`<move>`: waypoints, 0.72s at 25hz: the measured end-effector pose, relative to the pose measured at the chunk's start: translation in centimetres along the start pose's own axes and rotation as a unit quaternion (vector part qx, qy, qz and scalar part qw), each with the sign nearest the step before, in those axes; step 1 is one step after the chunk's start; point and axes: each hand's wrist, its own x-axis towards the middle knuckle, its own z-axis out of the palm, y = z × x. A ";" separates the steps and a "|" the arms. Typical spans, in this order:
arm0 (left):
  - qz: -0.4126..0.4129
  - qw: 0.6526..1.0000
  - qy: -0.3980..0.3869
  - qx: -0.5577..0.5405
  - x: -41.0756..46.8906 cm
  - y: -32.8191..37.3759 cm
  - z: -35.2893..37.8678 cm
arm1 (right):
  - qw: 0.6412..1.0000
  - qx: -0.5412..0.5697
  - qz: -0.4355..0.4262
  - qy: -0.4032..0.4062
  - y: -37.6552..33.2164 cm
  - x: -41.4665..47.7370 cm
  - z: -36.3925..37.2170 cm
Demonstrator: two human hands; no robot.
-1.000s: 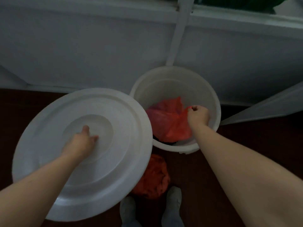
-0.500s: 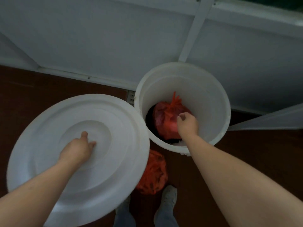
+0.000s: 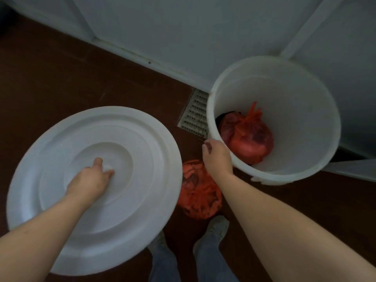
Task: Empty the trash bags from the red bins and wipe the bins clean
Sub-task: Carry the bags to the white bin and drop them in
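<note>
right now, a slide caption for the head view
Left hand holds the lid; right hand by the bucket rim, a tied red bag inside.

A bare left forearm [image 3: 40, 237] comes in from the lower left of the frame and a bare right forearm [image 3: 284, 226] from the lower right, ending in an ungloved left hand [image 3: 89, 180] and right hand [image 3: 216, 156]. At bottom centre, blue-grey denim trouser legs [image 3: 209, 259] meet pale grey soft-topped shoes [image 3: 218, 226].

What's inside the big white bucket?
A knotted red trash bag lies in the white bucket. Something dark peeks out beside it; the bag hides the rest.
</note>
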 end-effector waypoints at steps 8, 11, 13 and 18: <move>0.009 1.000 -0.019 0.004 2.0 -6.8 11.0 | 0.938 -0.261 -0.003 -0.228 12.1 -4.8 9.7; 0.025 0.998 -0.049 0.006 3.5 -7.7 15.9 | 0.898 -0.330 0.024 -0.289 17.0 -5.7 12.8; 0.035 0.998 -0.059 0.008 4.3 -7.9 18.5 | 0.882 -0.372 0.028 -0.289 19.1 -6.0 14.1; 0.048 0.994 -0.095 0.017 5.3 -6.9 22.9 | 0.897 -0.376 -0.001 -0.231 22.0 -6.1 16.1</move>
